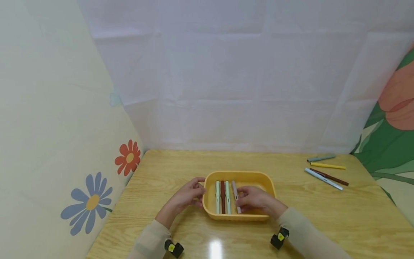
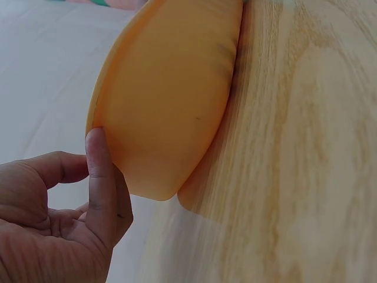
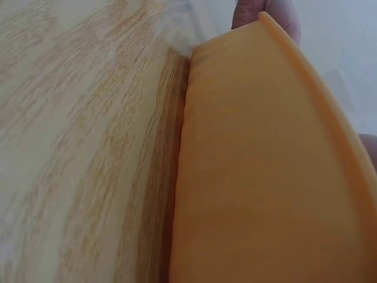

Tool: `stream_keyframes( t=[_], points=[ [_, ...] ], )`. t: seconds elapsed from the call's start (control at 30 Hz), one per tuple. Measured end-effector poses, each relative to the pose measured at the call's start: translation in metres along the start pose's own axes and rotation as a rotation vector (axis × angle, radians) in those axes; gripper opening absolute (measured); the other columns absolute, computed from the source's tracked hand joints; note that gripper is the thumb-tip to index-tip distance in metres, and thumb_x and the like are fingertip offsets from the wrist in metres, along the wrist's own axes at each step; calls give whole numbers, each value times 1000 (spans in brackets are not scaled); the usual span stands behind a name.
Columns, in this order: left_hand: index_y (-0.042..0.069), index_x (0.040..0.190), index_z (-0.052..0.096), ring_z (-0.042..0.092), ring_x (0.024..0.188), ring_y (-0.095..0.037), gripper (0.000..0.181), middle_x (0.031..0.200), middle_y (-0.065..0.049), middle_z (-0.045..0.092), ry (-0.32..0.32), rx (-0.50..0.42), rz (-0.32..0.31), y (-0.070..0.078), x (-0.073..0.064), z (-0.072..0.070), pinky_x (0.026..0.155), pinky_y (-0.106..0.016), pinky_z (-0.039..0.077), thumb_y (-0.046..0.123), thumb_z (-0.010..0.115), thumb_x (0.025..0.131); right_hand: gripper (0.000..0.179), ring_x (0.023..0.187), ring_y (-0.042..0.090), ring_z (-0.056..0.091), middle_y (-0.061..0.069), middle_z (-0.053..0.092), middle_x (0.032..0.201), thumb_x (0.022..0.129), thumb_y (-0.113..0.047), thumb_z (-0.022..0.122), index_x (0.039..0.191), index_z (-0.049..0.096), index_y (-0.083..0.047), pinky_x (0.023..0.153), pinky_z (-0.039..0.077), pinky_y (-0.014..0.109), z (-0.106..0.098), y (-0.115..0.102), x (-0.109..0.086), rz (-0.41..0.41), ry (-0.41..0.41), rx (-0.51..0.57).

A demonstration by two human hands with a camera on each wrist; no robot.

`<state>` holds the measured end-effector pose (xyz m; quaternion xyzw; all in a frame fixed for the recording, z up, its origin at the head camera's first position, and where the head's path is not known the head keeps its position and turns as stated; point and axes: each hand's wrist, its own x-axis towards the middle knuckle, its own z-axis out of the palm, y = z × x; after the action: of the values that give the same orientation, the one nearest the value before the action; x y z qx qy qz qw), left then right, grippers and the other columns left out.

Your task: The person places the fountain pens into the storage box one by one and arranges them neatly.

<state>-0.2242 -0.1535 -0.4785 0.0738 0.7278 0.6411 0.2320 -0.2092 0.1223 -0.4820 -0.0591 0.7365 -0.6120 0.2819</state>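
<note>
A yellow plastic tray stands on the wooden table. Inside it, towards the left, two pale green pens lie side by side with a dark red pen between them. My left hand holds the tray's left end by the rim; the left wrist view shows a fingertip against the tray wall. Inside the tray, my right hand pinches a pale mauve pen, apart from the other pens and to their right. In the right wrist view the tray wall hides most of that hand.
Several pens lie at the table's back right: a grey-green pen, a yellow pen, a dark red pen and a light blue pen. A white cloth hangs behind the table.
</note>
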Motion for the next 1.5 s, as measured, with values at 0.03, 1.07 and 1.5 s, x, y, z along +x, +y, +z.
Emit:
stream_keyframes(
  t=[0.03, 1.07, 1.5],
  points=[
    [7, 137, 36, 56, 75, -20, 49, 99, -18, 50, 0, -1, -1, 0, 0, 0, 61, -34, 56, 13, 54, 91, 61, 74, 21, 63, 15, 58, 96, 80, -3, 67, 134, 39, 9, 69, 57, 36, 0, 0, 0, 1, 0, -5],
    [6, 137, 37, 56, 74, -19, 50, 96, -16, 51, -12, -13, 4, -3, 3, -1, 60, -33, 55, 13, 55, 90, 61, 68, 20, 62, 15, 59, 89, 81, -7, 69, 133, 38, 6, 58, 56, 30, 17, -2, 3, 53, 94, -115],
    [7, 139, 35, 56, 75, -19, 53, 98, -15, 49, -7, 1, -9, -1, -1, -2, 61, -32, 55, 16, 56, 91, 64, 62, 18, 61, 14, 60, 84, 81, -8, 69, 134, 36, 6, 56, 55, 30, 16, 3, 5, 28, 93, -133]
  ],
)
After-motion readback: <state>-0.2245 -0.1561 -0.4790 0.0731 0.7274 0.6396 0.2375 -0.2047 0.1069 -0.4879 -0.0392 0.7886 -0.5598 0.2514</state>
